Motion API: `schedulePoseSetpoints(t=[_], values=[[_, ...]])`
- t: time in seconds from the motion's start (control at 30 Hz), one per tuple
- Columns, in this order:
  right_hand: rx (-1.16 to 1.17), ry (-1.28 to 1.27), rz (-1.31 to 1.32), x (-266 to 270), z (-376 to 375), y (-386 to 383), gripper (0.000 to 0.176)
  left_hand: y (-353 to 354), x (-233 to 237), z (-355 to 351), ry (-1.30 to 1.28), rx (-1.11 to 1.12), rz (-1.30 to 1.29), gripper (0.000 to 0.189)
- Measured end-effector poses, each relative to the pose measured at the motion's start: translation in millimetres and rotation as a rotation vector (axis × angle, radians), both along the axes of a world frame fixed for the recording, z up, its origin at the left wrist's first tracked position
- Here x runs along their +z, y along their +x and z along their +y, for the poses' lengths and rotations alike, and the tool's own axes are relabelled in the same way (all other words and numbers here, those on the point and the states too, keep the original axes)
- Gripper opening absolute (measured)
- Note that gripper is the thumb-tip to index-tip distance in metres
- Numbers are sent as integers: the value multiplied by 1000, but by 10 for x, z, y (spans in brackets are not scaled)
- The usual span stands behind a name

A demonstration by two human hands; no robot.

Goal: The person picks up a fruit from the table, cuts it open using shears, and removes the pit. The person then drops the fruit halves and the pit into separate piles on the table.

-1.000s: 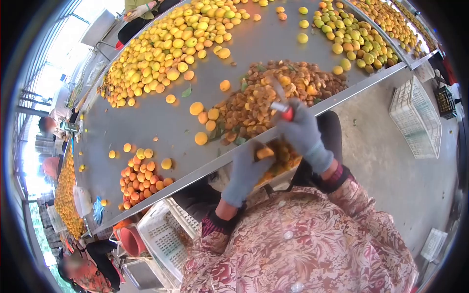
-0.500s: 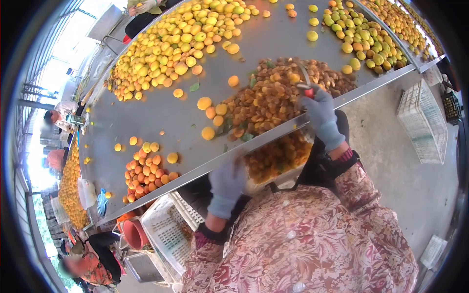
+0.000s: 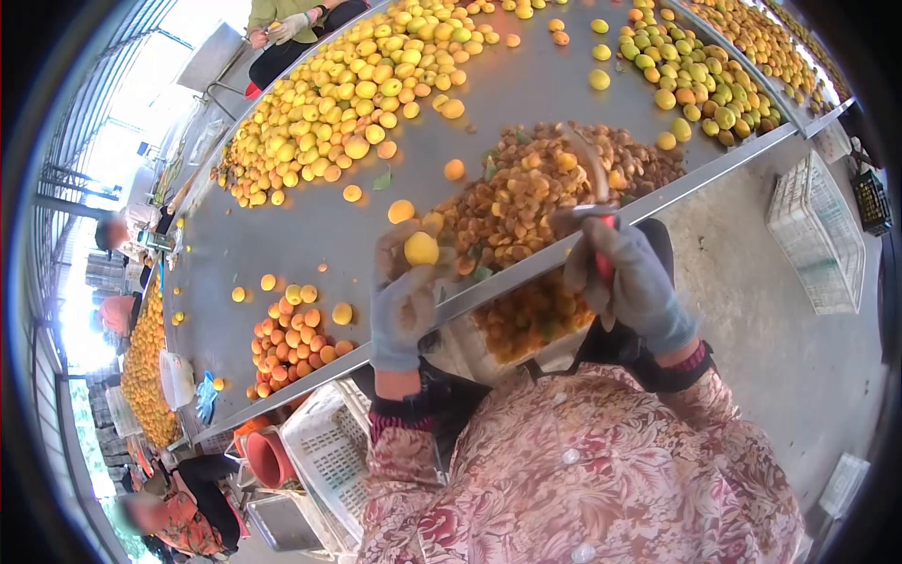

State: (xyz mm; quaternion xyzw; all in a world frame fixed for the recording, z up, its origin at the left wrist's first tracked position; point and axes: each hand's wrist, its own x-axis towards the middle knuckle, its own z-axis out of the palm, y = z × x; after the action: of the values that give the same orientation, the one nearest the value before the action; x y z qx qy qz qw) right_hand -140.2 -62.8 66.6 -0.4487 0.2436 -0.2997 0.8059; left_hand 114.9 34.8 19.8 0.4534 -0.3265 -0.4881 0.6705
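My left hand, in a grey glove, holds a yellow-orange fruit between its fingers at the table's near edge. My right hand, gloved too, is closed round the red handle of a curved knife, its blade pointing away over the heap of brown pits. Between the hands, below the metal table edge, sits a container of orange-brown fruit pieces. A few loose fruits lie near my left hand.
Yellow fruit is piled at the far left of the metal table, greenish fruit at the right, orange fruit near left. White crates stand on the floor. Other people sit around the tables.
My left hand has risen from below the edge to the tabletop and now holds a fruit. My right hand has drawn back toward my body with the knife.
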Motion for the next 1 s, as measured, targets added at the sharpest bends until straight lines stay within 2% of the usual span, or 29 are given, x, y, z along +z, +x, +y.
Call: schedulePoseSetpoints(t=[0.03,0.13,0.27,0.37,0.43,0.47,0.53,0.67,0.73,0.83,0.9,1.0], values=[[8,14,37,13,47,46,35,-125,120,8,-201,-48,165,54],[96,18,131,33,188,150,31,-351,346,21,-309,-54,225,61],[176,-84,180,-70,330,146,26,-349,193,30,-343,-73,160,68],[210,-54,165,-82,368,110,29,-373,184,19,-405,-124,205,68],[209,-48,179,-33,377,99,30,-405,259,20,-411,-188,456,61],[222,-41,201,2,373,95,31,-411,253,30,-412,-186,456,61],[239,-34,221,37,370,101,32,-418,235,50,-396,-298,761,55],[273,-41,216,57,388,99,30,-472,159,21,-451,-363,712,56],[274,-47,177,53,416,93,30,-497,162,35,-417,-295,695,52],[309,-88,251,48,448,82,30,-514,131,44,-379,-273,729,51],[298,-283,336,52,460,96,30,-484,152,43,-322,-264,658,51],[211,-365,425,5,459,109,31,-570,294,62,-232,-201,578,52]])
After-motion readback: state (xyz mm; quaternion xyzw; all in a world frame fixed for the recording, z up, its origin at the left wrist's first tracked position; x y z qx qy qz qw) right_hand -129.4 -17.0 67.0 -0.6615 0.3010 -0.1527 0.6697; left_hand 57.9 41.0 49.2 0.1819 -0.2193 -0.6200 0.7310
